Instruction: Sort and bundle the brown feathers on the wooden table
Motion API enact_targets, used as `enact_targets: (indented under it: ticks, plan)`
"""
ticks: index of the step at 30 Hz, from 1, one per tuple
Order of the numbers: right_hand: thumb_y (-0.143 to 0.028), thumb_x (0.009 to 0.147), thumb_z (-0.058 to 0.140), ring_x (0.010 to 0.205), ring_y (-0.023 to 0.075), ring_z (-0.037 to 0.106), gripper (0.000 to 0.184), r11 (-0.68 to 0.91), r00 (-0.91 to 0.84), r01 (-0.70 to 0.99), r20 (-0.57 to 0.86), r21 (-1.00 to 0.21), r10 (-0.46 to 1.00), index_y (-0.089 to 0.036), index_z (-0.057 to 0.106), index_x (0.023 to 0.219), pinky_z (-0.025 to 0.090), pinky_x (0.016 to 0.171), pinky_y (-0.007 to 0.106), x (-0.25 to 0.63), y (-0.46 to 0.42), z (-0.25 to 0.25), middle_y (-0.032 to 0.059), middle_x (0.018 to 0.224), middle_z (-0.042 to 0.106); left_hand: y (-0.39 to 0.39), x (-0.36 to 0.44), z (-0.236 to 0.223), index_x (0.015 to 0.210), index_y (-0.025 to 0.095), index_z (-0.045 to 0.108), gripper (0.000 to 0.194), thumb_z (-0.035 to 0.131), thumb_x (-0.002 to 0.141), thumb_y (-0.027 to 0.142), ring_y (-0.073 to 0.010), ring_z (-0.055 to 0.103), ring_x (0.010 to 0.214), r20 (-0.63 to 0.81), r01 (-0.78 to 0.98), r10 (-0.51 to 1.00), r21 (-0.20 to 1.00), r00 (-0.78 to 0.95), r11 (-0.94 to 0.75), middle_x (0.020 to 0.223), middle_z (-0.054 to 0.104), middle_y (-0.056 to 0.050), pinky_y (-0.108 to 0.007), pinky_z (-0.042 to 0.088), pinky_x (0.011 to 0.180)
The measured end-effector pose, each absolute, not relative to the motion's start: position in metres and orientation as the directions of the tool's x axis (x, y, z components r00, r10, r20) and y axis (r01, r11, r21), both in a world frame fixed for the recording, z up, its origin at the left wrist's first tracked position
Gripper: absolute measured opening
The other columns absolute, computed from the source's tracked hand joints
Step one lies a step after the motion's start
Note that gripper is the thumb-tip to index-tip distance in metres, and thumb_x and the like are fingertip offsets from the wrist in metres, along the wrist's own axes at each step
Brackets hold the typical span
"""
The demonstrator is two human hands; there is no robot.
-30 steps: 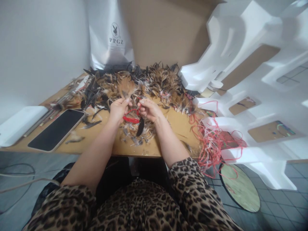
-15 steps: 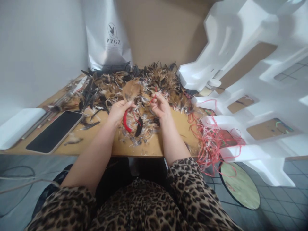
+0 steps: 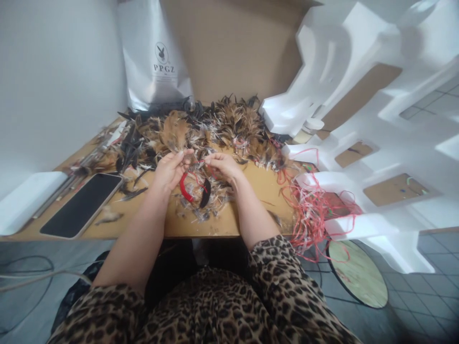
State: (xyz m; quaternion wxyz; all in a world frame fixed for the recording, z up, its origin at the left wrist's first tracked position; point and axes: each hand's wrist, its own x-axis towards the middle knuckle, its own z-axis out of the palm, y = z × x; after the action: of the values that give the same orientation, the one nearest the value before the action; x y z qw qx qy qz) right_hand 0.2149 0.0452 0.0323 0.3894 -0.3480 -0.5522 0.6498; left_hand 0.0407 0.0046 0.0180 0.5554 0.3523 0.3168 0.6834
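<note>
My left hand [image 3: 171, 169] is closed on the base of a fan-shaped bunch of brown feathers [image 3: 175, 133], which rises above the fingers. Close beside it, my right hand [image 3: 225, 166] pinches a thin red string [image 3: 201, 161] near the feather base; the fingertips of both hands almost meet. Below them, on the table, are a red curved piece [image 3: 185, 187] and a black curved piece [image 3: 205, 193] lying among feather scraps [image 3: 215, 198]. Whether the two pieces are joined is hidden.
Loose brown and black feathers [image 3: 236, 117] are heaped along the back of the table [image 3: 263, 191]. A tangle of red string [image 3: 310, 215] hangs over the right edge beside white foam packing [image 3: 358, 157]. A phone [image 3: 82, 205] and a white box [image 3: 30, 200] lie left; a silver bag [image 3: 154, 52] stands behind.
My right hand has moved left, bringing the red string up to my left hand. The feather bunch has shifted left, and the view has moved slightly.
</note>
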Motion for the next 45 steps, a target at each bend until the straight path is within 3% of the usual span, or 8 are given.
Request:
enact_targets:
  ticks: [8,19,32,39,42,45]
  plan:
    - [-0.027,0.064,0.066,0.052,0.0057,0.046,0.017,0.133,-0.425,0.093,0.081,-0.987,0.902,-0.013,0.062,0.074,0.037,0.053,0.019,0.215,0.036,0.042,-0.0029,0.059,0.058,0.002,0.044,0.018,0.077,0.008,0.066,0.014,0.068,0.070,0.020,-0.0032,0.055,0.048,-0.042,-0.445,0.999,0.894,0.021,0.047,0.087,0.071,-0.013,-0.013,0.046,0.047]
    - [-0.026,0.069,0.059,0.055,0.0063,0.047,0.018,0.348,-0.421,0.246,0.224,-0.905,0.879,-0.011,0.064,0.078,0.040,0.058,0.020,0.211,0.040,0.035,-0.0009,0.063,0.059,0.005,0.046,0.012,0.079,0.006,0.068,0.012,0.068,0.071,0.016,-0.0092,0.065,0.060,-0.146,-0.453,0.984,0.874,0.101,0.176,0.074,0.070,-0.011,-0.013,0.050,0.054]
    - [-0.023,0.069,0.057,0.061,0.0078,0.054,0.018,0.376,-0.473,0.319,0.198,-0.870,0.859,-0.011,0.067,0.078,0.043,0.063,0.021,0.214,0.042,0.032,0.0016,0.070,0.065,0.008,0.046,0.010,0.073,0.006,0.067,0.010,0.070,0.068,0.014,-0.0034,0.056,0.047,-0.170,-0.464,0.985,0.872,0.009,0.155,0.060,0.063,-0.005,-0.011,0.046,0.049]
    - [-0.023,0.072,0.053,0.043,0.0059,0.048,0.011,0.254,-0.462,0.316,0.085,-0.914,0.883,-0.014,0.059,0.073,0.037,0.046,0.019,0.215,0.036,0.039,-0.0013,0.061,0.060,0.007,0.044,0.011,0.077,0.008,0.068,0.015,0.069,0.067,0.019,-0.0035,0.057,0.049,-0.117,-0.370,0.984,0.927,-0.138,0.059,0.078,0.070,-0.009,-0.011,0.042,0.044]
    - [-0.023,0.072,0.052,0.044,0.0062,0.049,0.011,0.303,-0.485,0.319,0.120,-0.898,0.866,-0.014,0.058,0.074,0.036,0.046,0.018,0.215,0.036,0.038,-0.0019,0.058,0.058,0.005,0.044,0.014,0.075,0.009,0.068,0.015,0.069,0.068,0.021,-0.0015,0.052,0.044,-0.057,-0.371,0.989,0.929,-0.138,0.001,0.079,0.071,-0.009,-0.011,0.040,0.042]
    - [-0.023,0.072,0.052,0.049,0.0069,0.049,0.014,0.407,-0.481,0.392,0.193,-0.825,0.855,-0.014,0.061,0.077,0.036,0.051,0.018,0.214,0.038,0.035,-0.0028,0.055,0.056,0.004,0.046,0.016,0.078,0.008,0.068,0.016,0.068,0.069,0.021,-0.0028,0.052,0.042,-0.093,-0.357,0.993,0.932,-0.076,0.060,0.066,0.069,-0.008,-0.011,0.040,0.041]
